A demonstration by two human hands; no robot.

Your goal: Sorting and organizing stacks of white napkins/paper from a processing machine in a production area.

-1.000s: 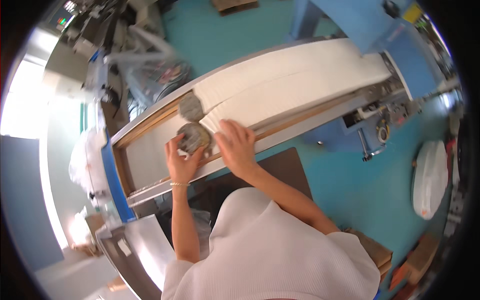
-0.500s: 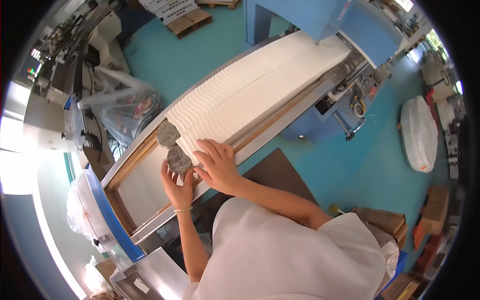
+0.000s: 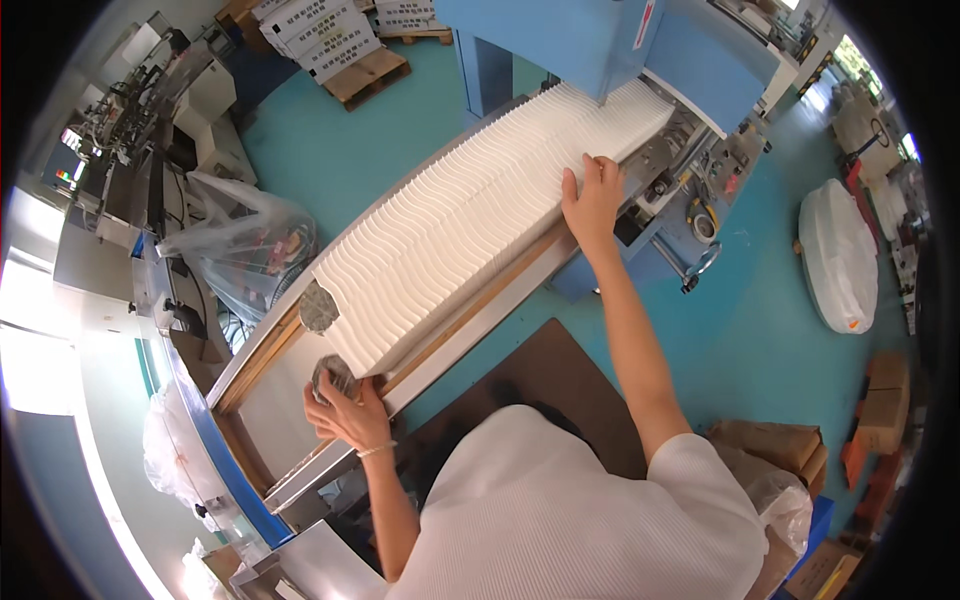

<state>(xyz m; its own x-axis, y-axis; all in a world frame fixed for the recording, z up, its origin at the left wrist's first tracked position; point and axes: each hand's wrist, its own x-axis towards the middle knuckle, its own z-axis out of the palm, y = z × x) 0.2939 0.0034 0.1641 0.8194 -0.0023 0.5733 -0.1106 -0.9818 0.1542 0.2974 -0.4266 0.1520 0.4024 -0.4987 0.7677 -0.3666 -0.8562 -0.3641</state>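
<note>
A long row of thin white sheets (image 3: 470,215), standing on edge with wavy tops, fills much of a long trough. My left hand (image 3: 352,418) is curled round a grey, round, stone-like block (image 3: 336,377) at the row's near left end, apart from the row at its upper side. A second round grey block (image 3: 319,308) leans against the far corner of that end, with no hand on it. Farther up on the right, my right hand (image 3: 595,195) rests with fingers spread along the row's near side edge.
A wood-edged metal rail (image 3: 480,310) runs along the trough's near side. The bare trough bottom (image 3: 285,395) shows at the left. A blue machine (image 3: 560,45) stands over the far end. A plastic bag (image 3: 245,245) hangs beyond the trough; a wooden pallet (image 3: 368,82) lies behind.
My right hand has moved from the row's near end far up its side to the right. My left hand has shifted slightly toward me with its grey block, away from the other block.
</note>
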